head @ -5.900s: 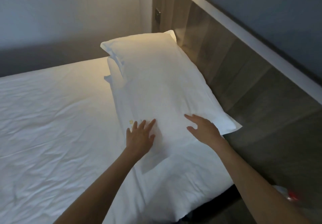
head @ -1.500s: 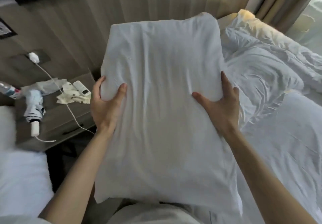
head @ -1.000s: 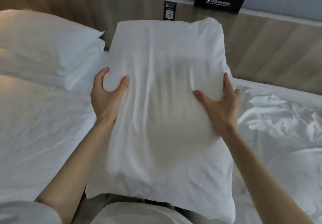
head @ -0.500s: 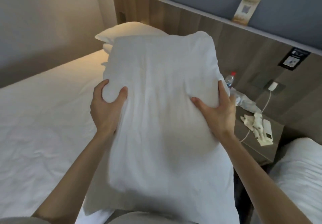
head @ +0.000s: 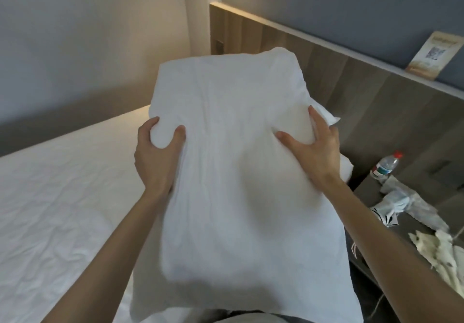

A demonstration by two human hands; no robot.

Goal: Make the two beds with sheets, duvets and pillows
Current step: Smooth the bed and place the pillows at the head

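**Second pillow arrives over the head end of the sheeted bed**

Up close, the plump white fabric pillow (head: 238,172) is in the air. The left hand (head: 155,157) grasps its left edge with the thumb dug into the front, and the right hand (head: 316,154) grips the right edge. The swing across from the other bed is done, and it now hangs above the head corner of the flat white sheet (head: 62,197), so laying it down looks next. Farther right, on the dark bedside table (head: 365,193), stands a clear plastic bottle with a red cap (head: 384,167); what's inside, I can't tell.
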